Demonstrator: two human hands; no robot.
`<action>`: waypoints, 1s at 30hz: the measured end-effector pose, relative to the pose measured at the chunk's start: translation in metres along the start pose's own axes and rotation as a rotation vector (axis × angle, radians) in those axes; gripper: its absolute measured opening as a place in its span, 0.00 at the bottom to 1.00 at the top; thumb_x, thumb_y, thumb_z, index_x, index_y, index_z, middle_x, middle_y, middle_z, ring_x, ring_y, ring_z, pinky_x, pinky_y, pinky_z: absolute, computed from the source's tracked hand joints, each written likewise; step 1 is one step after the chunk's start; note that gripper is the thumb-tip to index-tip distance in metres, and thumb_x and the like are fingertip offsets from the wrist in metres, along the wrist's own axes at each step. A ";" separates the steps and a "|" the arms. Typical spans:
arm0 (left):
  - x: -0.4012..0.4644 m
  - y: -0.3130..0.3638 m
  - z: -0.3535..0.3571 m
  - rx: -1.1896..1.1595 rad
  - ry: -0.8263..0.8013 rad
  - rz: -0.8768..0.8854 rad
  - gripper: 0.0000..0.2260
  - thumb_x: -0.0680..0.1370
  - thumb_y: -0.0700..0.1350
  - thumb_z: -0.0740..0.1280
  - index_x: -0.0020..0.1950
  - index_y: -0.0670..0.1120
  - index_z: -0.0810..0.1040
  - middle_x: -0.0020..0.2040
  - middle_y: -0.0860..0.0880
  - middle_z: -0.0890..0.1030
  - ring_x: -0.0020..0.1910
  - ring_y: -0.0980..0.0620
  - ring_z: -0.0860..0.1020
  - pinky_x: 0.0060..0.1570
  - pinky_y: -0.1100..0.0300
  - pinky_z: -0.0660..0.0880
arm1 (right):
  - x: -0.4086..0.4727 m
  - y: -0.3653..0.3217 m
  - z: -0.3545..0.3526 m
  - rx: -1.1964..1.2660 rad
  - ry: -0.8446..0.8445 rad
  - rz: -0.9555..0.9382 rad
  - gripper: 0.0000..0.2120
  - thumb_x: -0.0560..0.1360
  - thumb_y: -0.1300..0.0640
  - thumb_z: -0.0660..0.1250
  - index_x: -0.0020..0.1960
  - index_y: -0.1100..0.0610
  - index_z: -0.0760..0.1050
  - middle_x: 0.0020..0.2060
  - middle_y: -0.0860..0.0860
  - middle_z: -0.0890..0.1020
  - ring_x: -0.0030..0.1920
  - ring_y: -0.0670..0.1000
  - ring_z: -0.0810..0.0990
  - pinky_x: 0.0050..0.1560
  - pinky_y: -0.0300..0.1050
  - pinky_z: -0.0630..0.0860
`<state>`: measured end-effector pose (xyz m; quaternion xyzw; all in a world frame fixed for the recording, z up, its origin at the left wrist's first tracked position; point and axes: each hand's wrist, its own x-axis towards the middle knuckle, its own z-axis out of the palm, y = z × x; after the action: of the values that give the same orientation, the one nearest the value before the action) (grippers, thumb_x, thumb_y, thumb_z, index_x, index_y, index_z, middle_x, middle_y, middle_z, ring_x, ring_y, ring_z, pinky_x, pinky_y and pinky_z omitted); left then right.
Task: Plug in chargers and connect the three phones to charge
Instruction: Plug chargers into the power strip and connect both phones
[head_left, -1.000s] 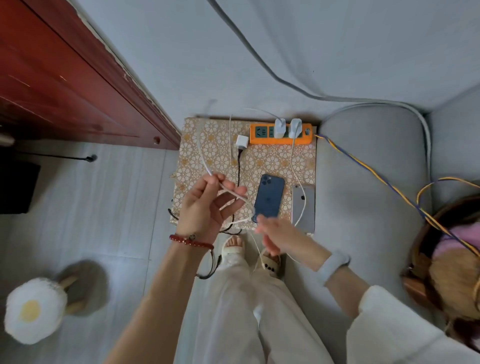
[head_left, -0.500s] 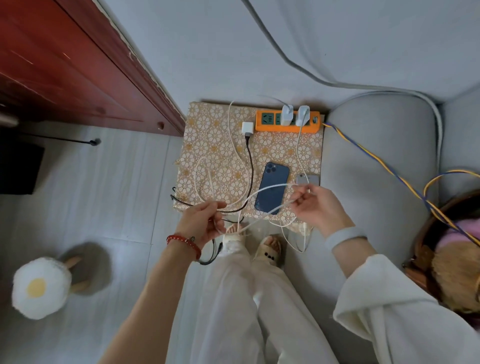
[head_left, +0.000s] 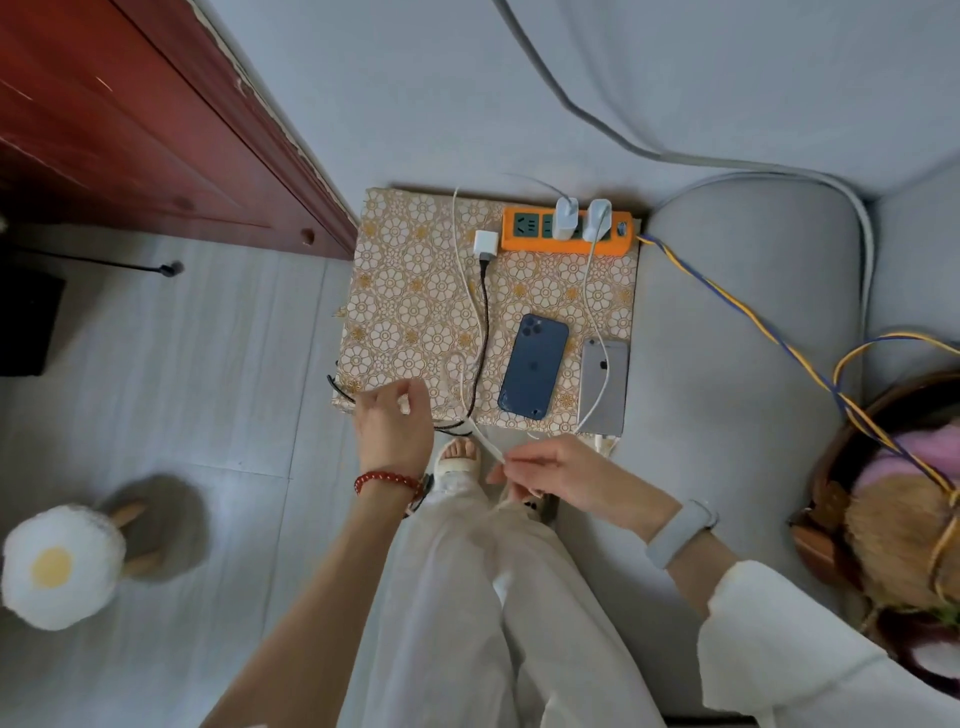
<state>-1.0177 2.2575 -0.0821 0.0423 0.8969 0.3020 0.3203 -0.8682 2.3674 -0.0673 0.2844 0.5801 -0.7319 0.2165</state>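
Head view: a low surface covered in a cream-and-gold floral cloth (head_left: 415, 312) sits at centre. At its 1 o'clock corner lies an orange plastic power strip (head_left: 566, 233) with two white chargers plugged in: a squarish one (head_left: 564, 217) and a rounded one (head_left: 598, 218). A third, small white cube charger (head_left: 485, 242) lies unplugged just beside the strip's 9 o'clock end, with a black braided cable (head_left: 485, 332) running from it toward 6 o'clock. A dark blue phone (head_left: 533, 366) lies face down near the surface's 5 o'clock edge; a silver-grey phone (head_left: 602, 385) lies just beside it at 3 o'clock, with a thin white cable (head_left: 588, 291) from the rounded charger crossing it. Only these two phones show. The left hand (head_left: 393, 427), wearing a red bead bracelet (head_left: 387, 480), hovers at the 6 o'clock edge with fingers loosely curled; whether they hold anything, I cannot tell. The right hand (head_left: 566, 475) pinches the end of a white charging cable (head_left: 485, 441) between thumb and forefinger, below the surface edge.
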 end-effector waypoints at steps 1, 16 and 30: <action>0.004 0.005 0.000 -0.093 -0.114 -0.088 0.17 0.77 0.52 0.57 0.36 0.42 0.73 0.38 0.41 0.77 0.39 0.43 0.76 0.41 0.50 0.76 | 0.002 0.001 0.002 -0.073 -0.016 0.003 0.09 0.76 0.62 0.62 0.50 0.60 0.80 0.32 0.47 0.78 0.32 0.39 0.76 0.39 0.29 0.72; -0.033 -0.007 -0.007 0.198 -0.737 0.550 0.11 0.78 0.47 0.59 0.52 0.48 0.80 0.29 0.59 0.72 0.28 0.61 0.70 0.33 0.64 0.70 | 0.036 0.018 -0.026 1.361 0.186 0.073 0.19 0.78 0.52 0.55 0.54 0.66 0.75 0.42 0.57 0.84 0.45 0.54 0.83 0.50 0.47 0.81; 0.009 -0.053 0.037 0.714 -0.896 0.307 0.14 0.77 0.48 0.60 0.60 0.45 0.75 0.60 0.44 0.76 0.61 0.45 0.73 0.58 0.56 0.69 | 0.034 0.060 -0.052 0.435 0.768 0.223 0.10 0.79 0.61 0.52 0.49 0.60 0.73 0.26 0.51 0.69 0.24 0.48 0.68 0.22 0.36 0.68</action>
<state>-0.9966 2.2358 -0.1399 0.4003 0.7041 -0.0228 0.5860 -0.8459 2.4042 -0.1420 0.6348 0.4170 -0.6505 -0.0015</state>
